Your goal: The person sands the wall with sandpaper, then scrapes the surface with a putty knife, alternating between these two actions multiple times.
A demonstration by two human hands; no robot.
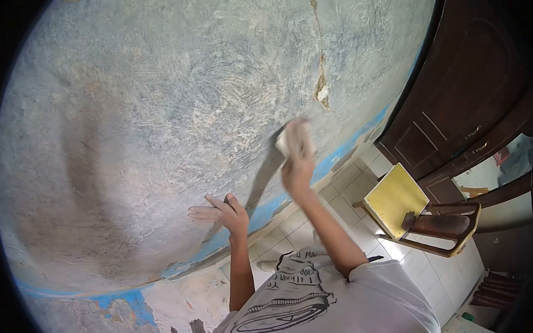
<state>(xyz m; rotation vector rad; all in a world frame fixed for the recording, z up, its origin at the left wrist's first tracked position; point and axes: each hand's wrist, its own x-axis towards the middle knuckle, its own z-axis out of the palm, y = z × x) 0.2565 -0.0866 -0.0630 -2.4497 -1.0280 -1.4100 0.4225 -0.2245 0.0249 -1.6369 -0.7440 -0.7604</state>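
A plastered wall (180,105) with a patchy grey-white, scratched surface fills most of the view. My right hand (300,153), blurred by motion, is closed around a pale, flat block (284,140) held against the wall; its exact kind I cannot tell. My left hand (226,215) is lower and to the left, fingers spread, close to the wall surface. Above my right hand, a chipped crack (322,92) exposes white and brown material. Both forearms reach up from a light printed T-shirt (355,304).
A blue painted strip (265,216) runs along the wall's lower edge above white floor tiles (342,192). To the right stands a wooden chair with a yellow seat (397,200). Behind it is a dark wooden cabinet (463,73) with handles.
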